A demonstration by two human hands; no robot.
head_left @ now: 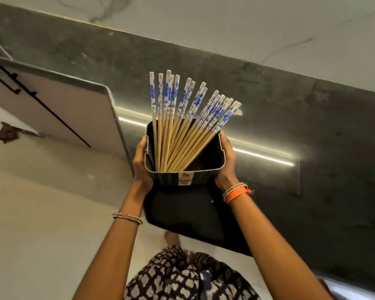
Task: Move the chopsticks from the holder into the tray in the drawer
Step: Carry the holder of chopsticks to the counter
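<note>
Because both hands clasp its sides to steady it, holder: chopsticks fanned inside; left hand, right hand.

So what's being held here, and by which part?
The black holder, full of chopsticks, gripped by its two short sides near the rim: left hand on one, right hand on the other.

Pale bamboo chopsticks with blue-and-white floral tops | black ribbed plastic holder | orange braided wristband | dark speckled grey countertop
</note>
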